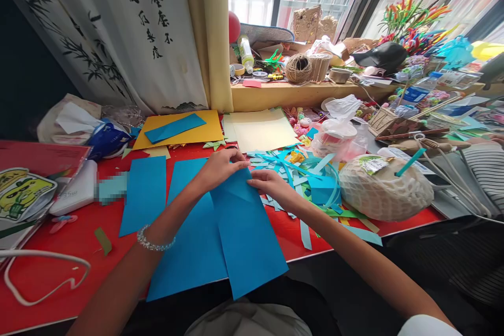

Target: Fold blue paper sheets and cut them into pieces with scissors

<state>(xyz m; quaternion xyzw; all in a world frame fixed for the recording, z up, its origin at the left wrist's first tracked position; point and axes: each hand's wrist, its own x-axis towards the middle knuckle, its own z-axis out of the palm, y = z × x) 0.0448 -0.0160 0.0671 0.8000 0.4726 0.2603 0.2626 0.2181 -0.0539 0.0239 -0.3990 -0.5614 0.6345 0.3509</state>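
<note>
Gripping 1 blue strip [248,233]: left hand [225,168], right hand [271,185].

Has the coconut [386,189] on the worktop [79,247], with a straw [410,162] stuck in its top. Shows paper strips [304,235] left of the coconut, paper sheets [189,244] farther left. Places a twine ball [298,68] on the windowsill [268,96], behind and left of the coconut.
</note>
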